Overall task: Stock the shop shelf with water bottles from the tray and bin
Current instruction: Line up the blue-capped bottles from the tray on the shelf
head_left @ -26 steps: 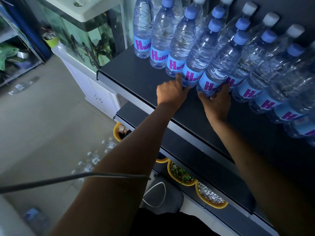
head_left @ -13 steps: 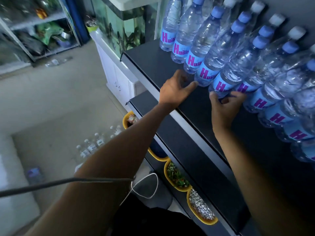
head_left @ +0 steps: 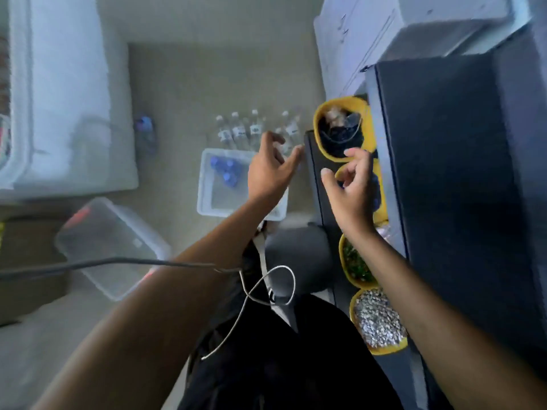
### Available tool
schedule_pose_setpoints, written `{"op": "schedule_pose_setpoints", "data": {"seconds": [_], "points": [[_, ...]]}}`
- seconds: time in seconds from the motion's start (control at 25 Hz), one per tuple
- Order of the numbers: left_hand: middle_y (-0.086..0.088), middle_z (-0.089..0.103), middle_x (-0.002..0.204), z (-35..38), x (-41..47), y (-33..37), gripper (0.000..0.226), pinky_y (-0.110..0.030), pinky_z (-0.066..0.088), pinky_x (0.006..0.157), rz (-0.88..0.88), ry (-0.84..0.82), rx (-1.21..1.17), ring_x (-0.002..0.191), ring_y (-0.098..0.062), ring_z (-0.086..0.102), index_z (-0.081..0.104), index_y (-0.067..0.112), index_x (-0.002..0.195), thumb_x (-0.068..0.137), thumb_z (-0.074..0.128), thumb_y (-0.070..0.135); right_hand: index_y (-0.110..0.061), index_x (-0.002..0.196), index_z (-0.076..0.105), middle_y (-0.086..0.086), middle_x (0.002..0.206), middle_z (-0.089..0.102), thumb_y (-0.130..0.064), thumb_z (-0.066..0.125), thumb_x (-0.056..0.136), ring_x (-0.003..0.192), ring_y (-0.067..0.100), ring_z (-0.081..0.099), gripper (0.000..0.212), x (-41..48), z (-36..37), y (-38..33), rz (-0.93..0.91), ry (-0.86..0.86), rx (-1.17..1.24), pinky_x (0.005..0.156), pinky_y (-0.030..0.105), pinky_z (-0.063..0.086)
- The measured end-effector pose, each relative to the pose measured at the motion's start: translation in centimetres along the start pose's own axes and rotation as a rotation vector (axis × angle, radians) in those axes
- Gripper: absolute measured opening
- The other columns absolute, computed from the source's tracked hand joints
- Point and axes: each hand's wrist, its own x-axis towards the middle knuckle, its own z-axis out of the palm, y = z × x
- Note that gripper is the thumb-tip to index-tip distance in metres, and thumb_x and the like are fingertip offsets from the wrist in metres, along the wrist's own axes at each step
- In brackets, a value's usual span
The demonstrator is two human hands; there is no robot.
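I look straight down at the floor. A white bin [head_left: 207, 184] stands there with three blue-capped bottles [head_left: 226, 171] upright inside. Behind it, several white-capped bottles [head_left: 239, 131] stand in a row on the floor. My left hand [head_left: 270, 171] hovers over the bin's right side, fingers relaxed, holding nothing. My right hand [head_left: 350, 187] hangs above the lower shelf edge, fingers loosely curled and empty. The dark shop shelf [head_left: 461, 179] fills the right side; its stocked bottles are out of view.
Yellow bowls [head_left: 367, 119] of decorations line the lower shelf, one with gravel [head_left: 377, 321]. A clear lidded box [head_left: 109, 244] lies on the floor at left, a white cabinet [head_left: 68, 108] behind it. A lone bottle [head_left: 145, 128] lies near it. A cable [head_left: 266, 285] dangles from my chest.
Both hands let go of the bottles on the shelf and drew back. My view swung down from the shelf to the floor, bin and bottles.
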Motion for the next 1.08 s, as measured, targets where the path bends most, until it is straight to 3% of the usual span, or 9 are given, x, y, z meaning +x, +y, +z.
{"op": "schedule_pose_setpoints", "data": {"seconds": [0.12, 0.24, 0.32, 0.4, 0.56, 0.64, 0.76, 0.96, 1.08], "points": [[0.012, 0.050, 0.054, -1.1, 0.3, -12.9, 0.048, -0.030, 0.034, 0.053, -0.160, 0.015, 0.174, 0.053, -0.002, 0.051, 0.049, 0.029, 0.103, 0.078, 0.060, 0.068, -0.001, 0.125, 0.052, 0.000, 0.075, 0.046, -0.010, 0.072, 0.087, 0.075, 0.028, 0.055, 0.044, -1.6, 9.6, 7.4, 0.096, -0.205, -0.106, 0.078, 0.054, 0.048], [0.008, 0.056, 0.064, -0.4, 2.2, -23.3, 0.058, -0.038, 0.048, 0.065, -0.281, -0.017, 0.264, 0.070, -0.023, 0.063, 0.050, 0.024, 0.114, 0.079, 0.064, 0.067, -0.006, 0.128, 0.052, 0.003, 0.082, 0.051, -0.019, 0.072, 0.087, 0.081, 0.028, 0.058, 0.048, -1.9, 18.4, 14.6, 0.132, -0.346, -0.204, 0.076, 0.050, 0.050], [-0.001, 0.067, 0.082, 0.6, 4.5, -30.3, 0.063, -0.041, 0.052, 0.076, -0.365, -0.002, 0.295, 0.085, -0.031, 0.066, 0.046, 0.022, 0.121, 0.080, 0.065, 0.066, -0.008, 0.130, 0.052, 0.004, 0.085, 0.053, -0.022, 0.071, 0.087, 0.087, 0.030, 0.060, 0.050, -1.6, 25.1, 19.5, 0.118, -0.423, -0.255, 0.074, 0.040, 0.048], [-0.005, 0.070, 0.101, 1.6, 7.0, -36.7, 0.065, -0.039, 0.051, 0.079, -0.437, 0.028, 0.322, 0.095, -0.032, 0.067, 0.044, 0.022, 0.126, 0.081, 0.065, 0.064, -0.009, 0.134, 0.052, 0.002, 0.089, 0.052, -0.023, 0.069, 0.088, 0.095, 0.028, 0.060, 0.052, -0.7, 31.7, 23.3, 0.095, -0.524, -0.283, 0.076, 0.035, 0.044], [-0.002, 0.069, 0.114, 2.8, 12.6, -46.9, 0.066, -0.032, 0.039, 0.073, -0.479, 0.059, 0.468, 0.101, -0.032, 0.067, 0.042, 0.021, 0.134, 0.083, 0.063, 0.058, -0.013, 0.149, 0.042, 0.002, 0.114, 0.054, -0.022, 0.057, 0.092, 0.114, 0.031, 0.059, 0.060, 2.4, 43.4, 27.6, 0.016, -0.638, -0.352, 0.093, 0.044, 0.048], [-0.002, 0.069, 0.112, 3.4, 15.5, -50.3, 0.068, -0.033, 0.041, 0.072, -0.447, 0.028, 0.511, 0.099, -0.031, 0.067, 0.040, 0.022, 0.137, 0.083, 0.062, 0.057, -0.018, 0.157, 0.034, 0.011, 0.135, 0.055, -0.024, 0.052, 0.095, 0.125, 0.033, 0.057, 0.065, 4.6, 48.3, 29.0, -0.021, -0.630, -0.450, 0.097, 0.045, 0.048], [0.000, 0.069, 0.114, 4.7, 18.8, -52.8, 0.072, -0.032, 0.042, 0.071, -0.363, -0.052, 0.532, 0.100, -0.028, 0.068, 0.038, 0.026, 0.143, 0.082, 0.061, 0.057, -0.022, 0.157, 0.035, 0.017, 0.144, 0.049, -0.031, 0.043, 0.098, 0.131, 0.036, 0.052, 0.060, 7.3, 53.0, 30.9, -0.095, -0.614, -0.643, 0.097, 0.045, 0.044], [0.002, 0.071, 0.118, 5.7, 22.1, -52.7, 0.061, -0.030, 0.039, 0.071, -0.136, -0.166, 0.686, 0.104, -0.029, 0.068, 0.045, 0.029, 0.143, 0.087, 0.058, 0.049, -0.020, 0.141, 0.053, 0.015, 0.138, 0.058, -0.032, 0.045, 0.094, 0.127, 0.037, 0.054, 0.049, 11.1, 55.0, 31.6, -0.163, -0.593, -0.691, 0.096, 0.043, 0.042], [-0.002, 0.069, 0.119, 4.5, 22.1, -51.6, 0.055, -0.032, 0.040, 0.074, -0.128, -0.205, 0.720, 0.107, -0.033, 0.064, 0.048, 0.029, 0.139, 0.088, 0.056, 0.047, -0.016, 0.128, 0.056, 0.016, 0.123, 0.065, -0.028, 0.050, 0.091, 0.117, 0.039, 0.058, 0.040, 11.4, 53.3, 31.1, -0.175, -0.612, -0.638, 0.088, 0.044, 0.044]]}}
